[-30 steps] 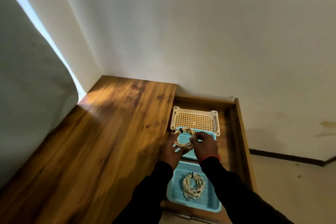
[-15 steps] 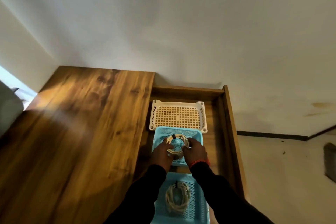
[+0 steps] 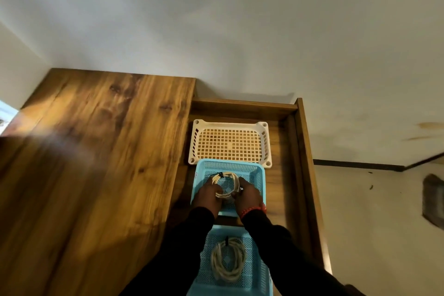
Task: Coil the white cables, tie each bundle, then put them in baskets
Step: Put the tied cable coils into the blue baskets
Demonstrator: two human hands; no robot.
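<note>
Both hands hold a tied white cable coil (image 3: 225, 185) inside the middle blue basket (image 3: 260, 176) — the left hand (image 3: 208, 196) and right hand (image 3: 248, 197) each curl their grip around one side, fingertips partly hidden by the loops. A second coil (image 3: 228, 262) lies in the near blue basket (image 3: 263, 279), cut off by the frame's lower edge. The white basket (image 3: 230, 124) sits at the far end of the recessed shelf (image 3: 280, 190), beside the table (image 3: 96, 163).
</note>
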